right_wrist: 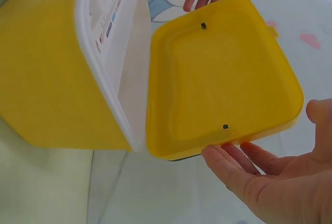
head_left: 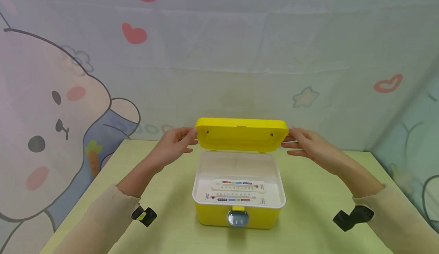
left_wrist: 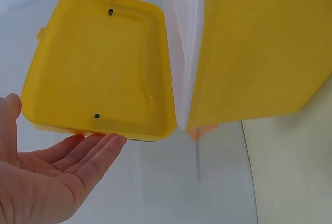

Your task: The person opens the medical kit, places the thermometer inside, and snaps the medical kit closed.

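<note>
A yellow box (head_left: 240, 218) with a white inner tray (head_left: 204, 185) stands on the table, its yellow lid (head_left: 240, 136) raised on hinges at the back. Two white thermometers (head_left: 236, 186) lie in the tray, side by side. At the lid's left edge is my left hand (head_left: 176, 143), with fairly straight fingers (left_wrist: 96, 159) along its side and the thumb by the front corner. My right hand (head_left: 306, 145) mirrors this at the right edge, its fingers (right_wrist: 233, 169) extended against the lid's side. A clear latch (head_left: 238, 218) hangs at the box's front.
The pale green table (head_left: 164, 231) carries the box near its middle. Behind it hangs a cloth backdrop (head_left: 233, 48) printed with a cartoon animal, hearts and a star. Black wrist cameras (head_left: 147, 216) sit on both sleeves.
</note>
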Tool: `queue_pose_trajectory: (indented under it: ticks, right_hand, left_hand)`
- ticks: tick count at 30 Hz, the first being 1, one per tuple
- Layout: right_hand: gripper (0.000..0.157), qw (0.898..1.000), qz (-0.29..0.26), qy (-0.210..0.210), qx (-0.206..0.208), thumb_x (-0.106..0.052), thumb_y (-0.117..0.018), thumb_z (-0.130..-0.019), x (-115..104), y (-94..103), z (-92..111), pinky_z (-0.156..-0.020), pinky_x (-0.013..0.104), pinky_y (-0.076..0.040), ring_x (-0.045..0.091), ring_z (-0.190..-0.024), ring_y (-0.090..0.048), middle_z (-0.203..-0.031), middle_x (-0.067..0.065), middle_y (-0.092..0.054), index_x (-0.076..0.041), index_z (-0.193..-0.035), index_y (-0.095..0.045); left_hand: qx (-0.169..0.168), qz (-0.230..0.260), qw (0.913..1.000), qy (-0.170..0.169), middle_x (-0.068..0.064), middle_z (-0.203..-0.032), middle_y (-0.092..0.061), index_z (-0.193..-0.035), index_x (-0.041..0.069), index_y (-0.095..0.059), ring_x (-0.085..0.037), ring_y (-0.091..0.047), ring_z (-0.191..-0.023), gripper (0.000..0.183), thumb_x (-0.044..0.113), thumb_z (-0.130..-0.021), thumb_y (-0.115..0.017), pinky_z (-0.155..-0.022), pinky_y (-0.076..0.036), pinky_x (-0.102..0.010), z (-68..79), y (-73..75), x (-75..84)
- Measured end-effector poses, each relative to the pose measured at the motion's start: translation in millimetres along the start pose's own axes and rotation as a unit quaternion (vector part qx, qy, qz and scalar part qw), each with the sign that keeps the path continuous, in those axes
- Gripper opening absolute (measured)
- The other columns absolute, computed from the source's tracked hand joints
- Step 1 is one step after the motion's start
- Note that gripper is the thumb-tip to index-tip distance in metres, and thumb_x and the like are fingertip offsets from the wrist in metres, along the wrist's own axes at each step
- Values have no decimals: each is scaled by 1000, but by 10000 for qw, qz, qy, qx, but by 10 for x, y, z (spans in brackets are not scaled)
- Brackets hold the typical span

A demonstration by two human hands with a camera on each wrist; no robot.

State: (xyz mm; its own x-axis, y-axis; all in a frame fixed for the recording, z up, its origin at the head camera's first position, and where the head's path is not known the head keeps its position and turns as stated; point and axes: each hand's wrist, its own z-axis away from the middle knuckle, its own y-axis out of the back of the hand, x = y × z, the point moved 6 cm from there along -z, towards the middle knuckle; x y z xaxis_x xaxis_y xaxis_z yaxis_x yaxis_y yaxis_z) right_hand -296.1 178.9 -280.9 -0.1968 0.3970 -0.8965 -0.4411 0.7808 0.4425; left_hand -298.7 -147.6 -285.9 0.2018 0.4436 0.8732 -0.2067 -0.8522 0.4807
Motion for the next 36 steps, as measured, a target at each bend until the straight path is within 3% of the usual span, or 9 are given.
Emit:
queue_pose_trajectory:
  ticks: [9,15,22,29,36]
  right_hand:
    - [62,9993,262,-232,134,-47,-35,-97,-16,-94,101,-96,39,-43,37,-124,-43,-137,19,-40,1,-137,-33]
    - [62,9966,674,-427,182,-46,-42,-95,-24,-144,160,-97,44,-41,35,-121,-48,-136,17,-42,-3,-139,-33]
    - [62,9910,1236,-345,383,-46,-46,-94,-22,-197,254,-93,45,-45,30,-112,-56,-130,15,-51,-5,-140,-35]
    - [63,9819,1768,-172,662,-47,-47,-92,-24,-256,335,-86,41,-49,26,-111,-56,-125,12,-56,-5,-139,-39]
    - [63,9788,1854,-79,869,-48,-49,-91,43,-328,391,-85,39,-50,27,-111,-57,-128,11,-55,-7,-138,-41]
  left_hand:
    - [-27,-174,9998,58,-15,-130,-51,-135,3,-43,-30,-54,-114,63,49,-92,-46,-86,-50,-38,128,-61,30]
    - [31,-268,9996,86,-12,-125,-56,-133,6,-48,-28,-56,-110,59,47,-91,-50,-84,-51,-36,173,-102,52]
    - [112,-600,9978,255,-6,-119,-61,-132,16,-50,-21,-60,-106,55,50,-89,-53,-85,-51,-37,256,-136,35]
    - [120,-781,9968,138,-8,-120,-61,-133,11,-49,-22,-60,-107,54,44,-90,-54,-88,-49,-40,342,-182,43]
    - [174,-988,9950,32,-6,-127,-56,-134,12,-48,-22,-60,-106,58,42,-86,-61,-85,-51,-37,403,-231,-25]
